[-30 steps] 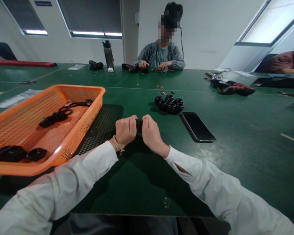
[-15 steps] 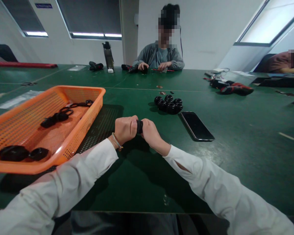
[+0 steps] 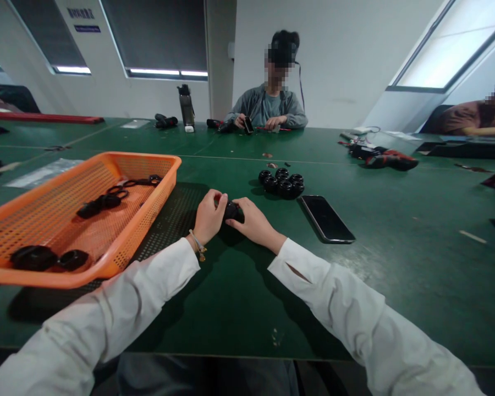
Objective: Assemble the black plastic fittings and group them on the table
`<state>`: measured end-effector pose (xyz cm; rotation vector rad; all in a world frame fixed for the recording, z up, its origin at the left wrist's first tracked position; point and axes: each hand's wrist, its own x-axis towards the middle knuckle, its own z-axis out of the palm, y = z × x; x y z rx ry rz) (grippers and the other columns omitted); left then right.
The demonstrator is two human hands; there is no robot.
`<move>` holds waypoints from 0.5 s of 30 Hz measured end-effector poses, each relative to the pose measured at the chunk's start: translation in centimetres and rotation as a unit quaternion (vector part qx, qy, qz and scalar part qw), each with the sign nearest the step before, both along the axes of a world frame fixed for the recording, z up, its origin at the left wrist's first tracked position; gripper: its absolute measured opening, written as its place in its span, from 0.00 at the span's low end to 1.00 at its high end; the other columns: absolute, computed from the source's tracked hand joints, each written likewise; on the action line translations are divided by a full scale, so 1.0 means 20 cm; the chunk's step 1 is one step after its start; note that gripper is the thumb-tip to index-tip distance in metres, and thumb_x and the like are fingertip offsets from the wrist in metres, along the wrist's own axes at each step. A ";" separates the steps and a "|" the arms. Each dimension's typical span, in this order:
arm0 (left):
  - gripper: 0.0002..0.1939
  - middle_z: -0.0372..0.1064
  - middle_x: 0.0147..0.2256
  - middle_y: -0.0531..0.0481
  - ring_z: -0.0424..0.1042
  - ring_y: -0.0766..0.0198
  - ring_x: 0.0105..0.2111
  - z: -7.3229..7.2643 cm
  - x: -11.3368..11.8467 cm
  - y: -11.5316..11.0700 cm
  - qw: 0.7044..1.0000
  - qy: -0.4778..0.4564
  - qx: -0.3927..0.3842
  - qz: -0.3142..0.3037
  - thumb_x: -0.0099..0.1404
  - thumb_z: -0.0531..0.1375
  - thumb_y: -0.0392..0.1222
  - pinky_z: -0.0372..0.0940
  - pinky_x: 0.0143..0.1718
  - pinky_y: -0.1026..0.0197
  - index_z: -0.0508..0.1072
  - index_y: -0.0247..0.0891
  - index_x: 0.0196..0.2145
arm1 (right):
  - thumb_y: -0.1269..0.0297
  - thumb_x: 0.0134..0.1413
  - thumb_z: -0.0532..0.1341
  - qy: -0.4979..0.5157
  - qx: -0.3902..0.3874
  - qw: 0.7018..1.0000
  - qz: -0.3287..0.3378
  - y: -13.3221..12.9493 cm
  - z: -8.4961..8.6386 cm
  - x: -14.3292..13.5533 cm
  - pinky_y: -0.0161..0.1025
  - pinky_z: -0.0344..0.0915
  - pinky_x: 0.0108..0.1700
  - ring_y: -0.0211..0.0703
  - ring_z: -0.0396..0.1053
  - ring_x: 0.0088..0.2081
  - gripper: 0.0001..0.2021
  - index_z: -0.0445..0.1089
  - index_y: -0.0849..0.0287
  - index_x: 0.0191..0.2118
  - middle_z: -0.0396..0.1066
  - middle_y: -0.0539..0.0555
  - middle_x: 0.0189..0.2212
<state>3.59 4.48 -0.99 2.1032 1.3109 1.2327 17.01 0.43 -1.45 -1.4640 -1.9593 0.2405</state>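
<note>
The green worktop (image 3: 239, 297) lies bare toward its near edge. The orange basket (image 3: 148, 192) sits left, the phone (image 3: 325, 218) right. Between them, the left hand (image 3: 208, 215) and right hand (image 3: 249, 221) both grip a black fitting (image 3: 231, 209) low over the worktop.

Left hand (image 3: 208, 215), right hand (image 3: 251, 223) together, fingers curled

Small-parts assembly workroom, shared bench seating.

Long green-covered desk (image 3: 396, 231) runs across the room, with several people seated along it; the person opposite (image 3: 271, 104) handles small items. On the desk: orange mesh basket (image 3: 165, 176) holding black rings and fittings, a cluster of black round parts (image 3: 281, 182), red-and-black hand tools (image 3: 385, 159), a phone (image 3: 325, 218). Plain white walls, blinds drawn over the windows (image 3: 160, 33).
</note>
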 end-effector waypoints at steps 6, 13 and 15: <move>0.06 0.63 0.35 0.48 0.66 0.64 0.32 -0.03 0.02 -0.01 0.996 -0.033 0.030 -0.078 0.63 0.49 0.38 0.64 0.38 0.61 0.63 0.36 0.37 | 0.64 0.45 0.63 -0.069 -0.017 0.989 -0.129 0.04 0.00 0.05 0.43 0.63 0.48 0.50 0.65 0.45 0.18 0.68 0.63 0.45 0.69 0.60 0.43; 0.11 0.63 0.42 0.43 0.67 0.62 0.36 0.01 0.01 -0.07 0.985 0.111 0.109 -0.072 0.60 0.52 0.34 0.65 0.40 0.58 0.62 0.35 0.42 | 0.58 0.53 0.59 -0.083 -0.065 0.943 -0.316 0.09 0.04 0.24 0.46 0.62 0.46 0.57 0.65 0.48 0.20 0.68 0.69 0.46 0.68 0.68 0.45; 0.12 0.63 0.44 0.40 0.66 0.55 0.43 0.08 0.03 -0.13 0.967 0.200 0.145 -0.057 0.59 0.54 0.34 0.64 0.44 0.54 0.64 0.34 0.42 | 0.56 0.55 0.57 -0.092 -0.081 0.930 -0.346 0.10 0.05 0.28 0.46 0.63 0.45 0.58 0.66 0.49 0.20 0.68 0.69 0.46 0.69 0.69 0.45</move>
